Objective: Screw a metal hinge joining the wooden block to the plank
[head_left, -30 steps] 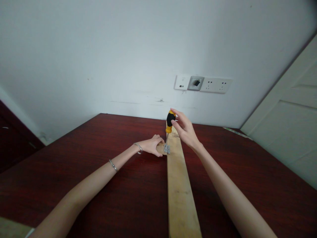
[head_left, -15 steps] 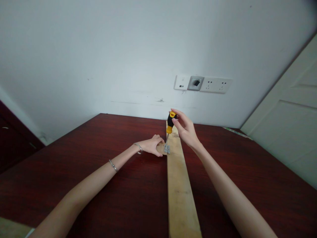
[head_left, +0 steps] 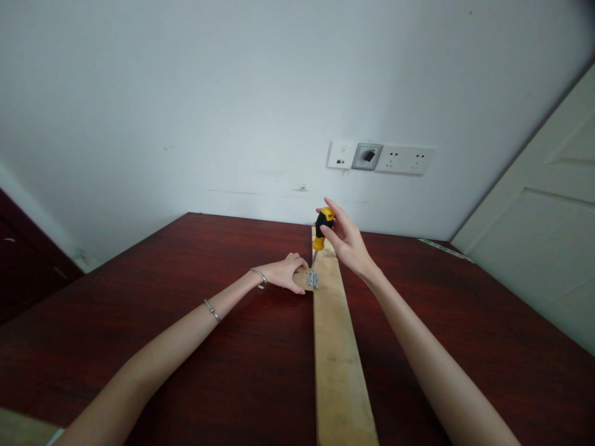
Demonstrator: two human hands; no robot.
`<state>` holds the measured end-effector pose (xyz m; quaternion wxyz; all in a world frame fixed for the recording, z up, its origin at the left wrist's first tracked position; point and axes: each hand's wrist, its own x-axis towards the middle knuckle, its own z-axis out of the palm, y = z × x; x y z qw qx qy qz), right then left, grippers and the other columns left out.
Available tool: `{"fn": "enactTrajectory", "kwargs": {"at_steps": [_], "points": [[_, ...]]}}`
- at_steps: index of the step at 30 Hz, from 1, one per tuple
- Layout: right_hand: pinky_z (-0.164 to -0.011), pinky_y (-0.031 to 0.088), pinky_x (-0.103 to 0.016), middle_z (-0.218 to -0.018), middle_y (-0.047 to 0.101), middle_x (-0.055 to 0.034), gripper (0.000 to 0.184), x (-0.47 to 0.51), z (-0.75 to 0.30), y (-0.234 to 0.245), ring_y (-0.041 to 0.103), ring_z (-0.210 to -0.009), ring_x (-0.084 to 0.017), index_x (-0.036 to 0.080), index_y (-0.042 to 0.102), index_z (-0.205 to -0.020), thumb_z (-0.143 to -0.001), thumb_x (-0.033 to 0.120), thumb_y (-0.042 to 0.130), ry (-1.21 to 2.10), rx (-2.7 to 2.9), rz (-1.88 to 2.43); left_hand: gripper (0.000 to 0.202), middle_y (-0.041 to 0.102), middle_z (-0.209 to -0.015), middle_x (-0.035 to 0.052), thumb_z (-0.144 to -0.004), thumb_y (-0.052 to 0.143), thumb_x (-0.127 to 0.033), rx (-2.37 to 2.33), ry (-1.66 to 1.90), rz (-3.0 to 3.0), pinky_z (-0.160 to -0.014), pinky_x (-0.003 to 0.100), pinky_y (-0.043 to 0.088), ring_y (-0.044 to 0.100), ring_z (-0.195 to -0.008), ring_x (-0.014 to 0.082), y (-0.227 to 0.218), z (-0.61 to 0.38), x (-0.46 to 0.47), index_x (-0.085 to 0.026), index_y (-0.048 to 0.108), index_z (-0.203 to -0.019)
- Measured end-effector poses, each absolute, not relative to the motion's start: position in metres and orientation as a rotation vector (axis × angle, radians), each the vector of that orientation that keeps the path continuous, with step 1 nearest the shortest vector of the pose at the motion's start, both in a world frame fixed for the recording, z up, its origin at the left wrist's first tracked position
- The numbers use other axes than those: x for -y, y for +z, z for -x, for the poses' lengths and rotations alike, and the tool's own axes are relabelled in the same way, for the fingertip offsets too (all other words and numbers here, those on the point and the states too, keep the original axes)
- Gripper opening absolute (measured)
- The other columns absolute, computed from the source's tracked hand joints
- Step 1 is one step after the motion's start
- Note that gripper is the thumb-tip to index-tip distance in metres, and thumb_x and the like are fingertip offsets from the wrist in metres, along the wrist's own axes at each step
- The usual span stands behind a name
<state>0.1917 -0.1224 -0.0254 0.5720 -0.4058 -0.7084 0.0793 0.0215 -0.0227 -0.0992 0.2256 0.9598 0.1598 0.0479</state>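
Observation:
My right hand (head_left: 346,238) has its fingers around the black and yellow handle of a screwdriver (head_left: 322,228). The tool leans slightly, its tip down at a small metal hinge (head_left: 313,279). That hinge spans the joint between a long wooden board (head_left: 341,347) and a small wooden block (head_left: 301,279) at its left edge. My left hand (head_left: 289,272) grips the small block between thumb and fingers, pressed up against the board. Whether a screw sits under the tip is too small to make out.
The board lies lengthwise on a dark red wooden table (head_left: 223,384), reaching towards the white wall (head_left: 232,111). Wall sockets (head_left: 404,160) are behind it. A white panelled door (head_left: 553,204) stands at the right, and a thin strip (head_left: 446,249) lies at the table's far right edge.
The screwdriver's handle has tilted a little to the right and its top has turned. My right fingers have shifted and spread around it. My left hand, block and board stay put.

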Motion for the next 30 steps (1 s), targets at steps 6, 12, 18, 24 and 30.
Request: {"fn": "enactTrajectory", "kwargs": {"at_steps": [6,12,18,24,30], "points": [[-0.081,0.052,-0.037,-0.119,0.055,-0.0051,0.045,0.116,-0.187,-0.031,0.058,-0.096,-0.020,0.030,0.048,-0.119,-0.078,0.034,0.066,0.077,1.555,0.937,0.064,0.042,-0.103,0.0056,-0.059,0.076,-0.046,-0.457,0.131,-2.625,-0.085,0.034,0.040,0.043,-0.100,0.0251,-0.101,-0.021,0.021,-0.019,0.050,-0.110],[-0.079,0.052,-0.035,-0.117,0.052,-0.0059,0.040,0.128,-0.185,-0.024,0.055,-0.100,-0.020,0.030,0.051,-0.121,-0.082,0.029,0.059,0.004,1.663,0.971,0.064,0.044,-0.104,0.0052,-0.058,0.076,-0.049,-0.447,0.143,-2.624,-0.086,0.034,0.039,0.043,-0.101,0.0254,-0.102,-0.021,0.020,-0.021,0.050,-0.110],[-0.081,0.053,-0.036,-0.112,0.050,-0.0061,0.042,0.126,-0.185,-0.024,0.052,-0.101,-0.020,0.031,0.051,-0.122,-0.081,0.025,0.059,-0.005,1.655,0.988,0.066,0.044,-0.103,0.0059,-0.059,0.076,-0.048,-0.447,0.131,-2.617,-0.085,0.033,0.040,0.043,-0.100,0.0252,-0.101,-0.021,0.020,-0.019,0.050,-0.112],[-0.084,0.053,-0.038,-0.122,0.046,-0.0068,0.043,0.129,-0.184,-0.023,0.051,-0.108,-0.022,0.031,0.050,-0.121,-0.080,0.031,0.062,0.029,1.647,0.993,0.065,0.043,-0.103,0.0053,-0.059,0.076,-0.047,-0.465,0.124,-2.604,-0.084,0.033,0.041,0.044,-0.098,0.0242,-0.100,-0.021,0.022,-0.020,0.050,-0.112],[-0.088,0.051,-0.040,-0.126,0.052,-0.0063,0.041,0.124,-0.186,-0.027,0.058,-0.102,-0.020,0.030,0.048,-0.125,-0.085,0.029,0.055,0.109,1.648,0.934,0.065,0.043,-0.102,0.0050,-0.058,0.076,-0.047,-0.456,0.136,-2.603,-0.085,0.033,0.041,0.044,-0.100,0.0246,-0.101,-0.021,0.021,-0.020,0.051,-0.112]]}}
